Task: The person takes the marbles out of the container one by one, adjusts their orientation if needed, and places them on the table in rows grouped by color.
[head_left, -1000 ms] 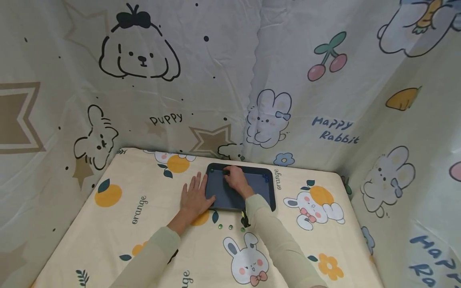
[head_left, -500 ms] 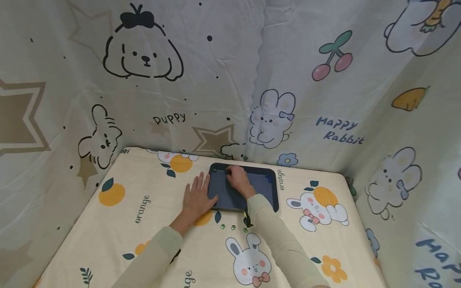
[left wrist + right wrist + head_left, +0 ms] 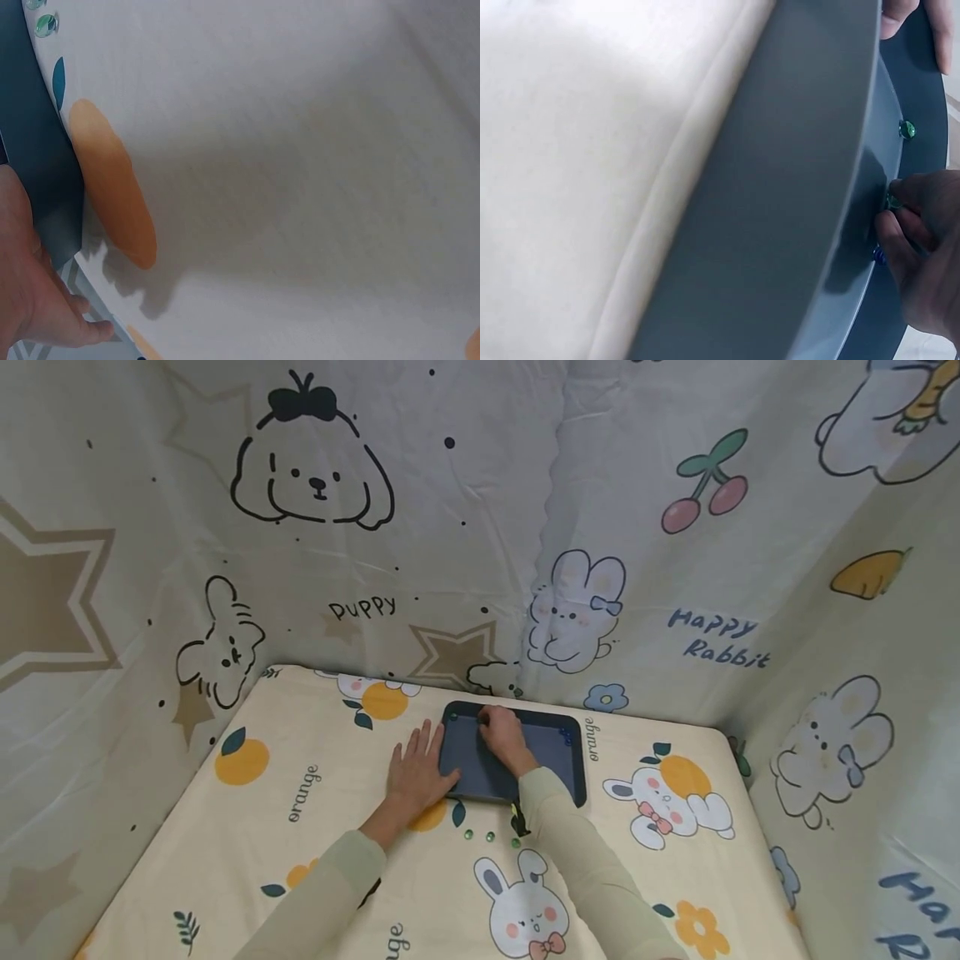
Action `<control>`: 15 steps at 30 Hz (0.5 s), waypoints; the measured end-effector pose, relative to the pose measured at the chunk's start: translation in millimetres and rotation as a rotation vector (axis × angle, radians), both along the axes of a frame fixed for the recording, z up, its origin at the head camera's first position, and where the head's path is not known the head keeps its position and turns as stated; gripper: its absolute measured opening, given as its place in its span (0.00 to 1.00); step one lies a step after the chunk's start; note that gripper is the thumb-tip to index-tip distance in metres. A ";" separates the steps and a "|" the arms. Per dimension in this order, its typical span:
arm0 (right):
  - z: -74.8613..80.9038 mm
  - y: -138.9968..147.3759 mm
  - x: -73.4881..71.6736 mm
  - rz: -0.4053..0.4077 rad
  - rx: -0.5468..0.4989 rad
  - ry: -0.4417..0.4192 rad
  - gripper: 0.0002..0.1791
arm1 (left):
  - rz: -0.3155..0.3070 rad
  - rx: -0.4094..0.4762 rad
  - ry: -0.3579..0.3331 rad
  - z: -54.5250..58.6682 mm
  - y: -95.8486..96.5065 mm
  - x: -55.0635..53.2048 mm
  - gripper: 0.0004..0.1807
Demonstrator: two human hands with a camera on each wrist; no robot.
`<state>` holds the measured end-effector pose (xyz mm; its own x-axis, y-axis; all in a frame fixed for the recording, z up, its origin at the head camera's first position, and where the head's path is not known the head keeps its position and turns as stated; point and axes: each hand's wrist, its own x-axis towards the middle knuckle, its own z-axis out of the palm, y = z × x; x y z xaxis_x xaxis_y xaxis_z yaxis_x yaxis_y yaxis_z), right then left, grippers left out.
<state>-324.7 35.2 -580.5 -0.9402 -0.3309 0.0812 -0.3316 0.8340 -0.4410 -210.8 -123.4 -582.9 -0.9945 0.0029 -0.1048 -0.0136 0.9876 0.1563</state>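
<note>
A dark blue-grey tray (image 3: 480,777) lies near the table's far edge. My right hand (image 3: 504,735) reaches inside it and pinches a green glass marble (image 3: 892,201) between thumb and finger, close to the far wall. Another green marble (image 3: 907,130) sits apart from it in the far left corner. In the right wrist view a blue marble (image 3: 879,255) shows just past my thumb. My left hand (image 3: 418,767) rests at the tray's left edge, fingers spread and straight. Several blue marbles (image 3: 567,737) are gathered in the tray's far right corner.
Three green marbles (image 3: 490,837) lie in a row on the patterned tablecloth (image 3: 330,793), on the near side of the tray. Printed fabric walls (image 3: 450,510) rise behind the table and on both sides.
The whole head view has shifted a little, so the scene sits further right. Both hands keep nearly the same places at the tray.
</note>
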 end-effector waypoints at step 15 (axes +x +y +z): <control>-3.7 10.9 1.1 0.003 -0.062 0.007 0.07 | -0.001 0.027 -0.003 -1.0 1.4 -1.5 0.52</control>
